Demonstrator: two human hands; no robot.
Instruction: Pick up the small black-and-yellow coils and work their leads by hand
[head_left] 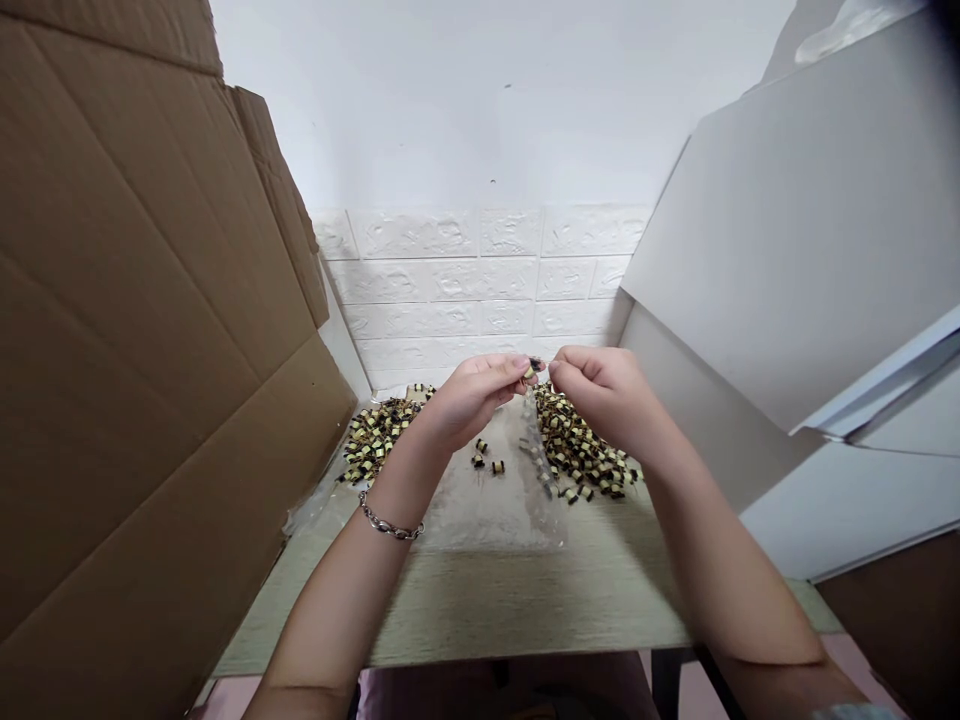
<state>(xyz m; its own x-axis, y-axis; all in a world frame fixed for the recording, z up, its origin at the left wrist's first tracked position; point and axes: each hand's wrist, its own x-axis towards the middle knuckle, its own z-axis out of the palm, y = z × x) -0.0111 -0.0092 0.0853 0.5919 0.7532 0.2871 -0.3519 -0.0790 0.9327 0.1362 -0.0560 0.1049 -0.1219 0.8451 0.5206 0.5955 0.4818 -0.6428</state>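
A small coil bobbin (pixel 532 369), black at the end with a yellow-wrapped middle, sits between the thumb and fingers of my left hand (pixel 480 392). Just right of it, my right hand (pixel 600 388) is closed in a pinch, its fingertips close to the coil. Whatever those fingertips grip, perhaps a thin lead, is too small to make out. Below my hands, several loose coils (pixel 498 467) rest on a clear plastic bag (pixel 487 515). Heaps of similar coils flank the bag: a left pile (pixel 379 437) partly behind my left forearm, and a right pile (pixel 581 450) below my right hand.
The pale wooden table (pixel 525 610) ends close to my body. A tall cardboard sheet (pixel 150 330) walls off the left side, and white panels (pixel 810 220) stand on the right. Behind the table is a white brick-patterned wall (pixel 450 280).
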